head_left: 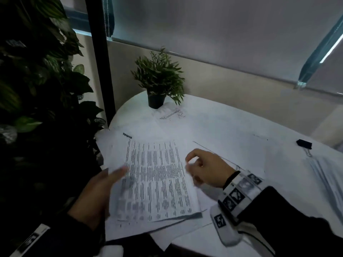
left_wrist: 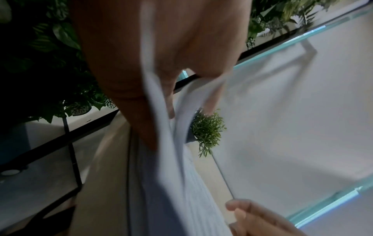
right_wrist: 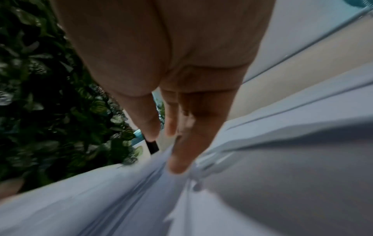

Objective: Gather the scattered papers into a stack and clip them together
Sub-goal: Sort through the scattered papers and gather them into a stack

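left hand (head_left: 96, 193) around papers (head_left: 156, 179)

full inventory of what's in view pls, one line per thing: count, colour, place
printed sheet: one, white with black columns of text, top of the pile at the table's near left, held by the left hand
loose papers: several, white, under and around it; count unclear
far sheet: one, white, beside the pot
binder clip: one, black, far right of the table
potted plant: one, green in a black pot, back of the table
table: one, white, round
foliage: dark green, left
wrist camera: one, white, right wrist
left hand: grips the pile's left edge
right hand: fingers curled at the sheet's right edge
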A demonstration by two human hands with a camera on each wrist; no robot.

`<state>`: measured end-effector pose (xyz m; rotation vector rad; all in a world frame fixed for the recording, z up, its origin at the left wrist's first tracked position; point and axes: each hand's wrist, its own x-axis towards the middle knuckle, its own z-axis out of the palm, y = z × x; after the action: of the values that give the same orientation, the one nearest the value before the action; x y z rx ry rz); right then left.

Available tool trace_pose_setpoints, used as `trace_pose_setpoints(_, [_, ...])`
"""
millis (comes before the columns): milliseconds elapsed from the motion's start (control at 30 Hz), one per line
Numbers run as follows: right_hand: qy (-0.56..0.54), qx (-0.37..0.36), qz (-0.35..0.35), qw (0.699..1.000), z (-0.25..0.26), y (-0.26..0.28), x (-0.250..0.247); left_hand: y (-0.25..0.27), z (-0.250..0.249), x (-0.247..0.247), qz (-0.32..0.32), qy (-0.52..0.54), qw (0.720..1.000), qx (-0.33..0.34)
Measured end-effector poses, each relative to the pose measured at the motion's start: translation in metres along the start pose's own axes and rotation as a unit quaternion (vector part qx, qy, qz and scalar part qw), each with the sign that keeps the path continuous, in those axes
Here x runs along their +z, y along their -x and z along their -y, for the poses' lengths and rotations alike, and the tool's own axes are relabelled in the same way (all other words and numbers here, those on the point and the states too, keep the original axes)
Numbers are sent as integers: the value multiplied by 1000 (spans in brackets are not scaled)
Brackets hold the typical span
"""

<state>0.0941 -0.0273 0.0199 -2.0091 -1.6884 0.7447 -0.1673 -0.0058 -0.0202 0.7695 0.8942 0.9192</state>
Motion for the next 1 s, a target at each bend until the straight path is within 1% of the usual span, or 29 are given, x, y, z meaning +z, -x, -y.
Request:
trace_pose_setpoints(67, [109, 31, -72, 991, -14, -22, -16, -1, 3, -1, -50, -122, 990, 57])
trace_pose_setpoints(100, [177, 57, -89, 979, -24, -33, -23, -2, 5, -1, -59, -170, 980, 86])
trace_pose_setpoints(133, [240, 88, -75, 964, -33, -43, -29, -2, 4, -1, -73, -201, 970, 114])
trace_pose_setpoints(167, [291, 119, -43, 948, -40, -51, -32, -4, 3, -3, -89, -230, 959, 137])
trace_pose_setpoints(233, [335, 161, 13, 928, -47, -58, -33, -10, 5, -15, -88, -277, 945, 151])
trace_pose_setpoints(267, [353, 159, 21, 922, -47, -59, -32, -11, 5, -18, -80, -296, 940, 150])
trace_pose_setpoints(333, [410, 123, 10, 904, -41, -60, -31, -10, 6, -19, -63, -330, 930, 150])
trace_pose_setpoints(433, [504, 84, 10, 859, -35, -61, -29, -13, 7, -16, -46, -355, 922, 144])
trace_pose_setpoints(467, [522, 73, 14, 850, -34, -61, -26, -14, 8, -18, -50, -353, 924, 136])
trace_pose_setpoints(500, [528, 62, 10, 847, -35, -60, -24, -15, 10, -19, -53, -347, 927, 132])
trace_pose_setpoints(567, [518, 39, -12, 855, -36, -57, -23, -18, 12, -21, -65, -334, 931, 131])
trace_pose_setpoints(633, [504, 41, -17, 862, -35, -55, -23, -21, 14, -24, -65, -322, 936, 129])
trace_pose_setpoints(700, [504, 47, -16, 862, -34, -57, -24, -22, 15, -23, -68, -309, 940, 126])
trace_pose_setpoints(833, [519, 48, -17, 853, -31, -61, -23, -22, 15, -23, -67, -289, 947, 120])
trace_pose_setpoints(933, [543, 45, -20, 839, -31, -59, -22, -20, 13, -20, -64, -274, 952, 117])
trace_pose_setpoints(1000, [554, 30, -19, 832, -30, -59, -19, -19, 11, -16, -65, -265, 954, 120])
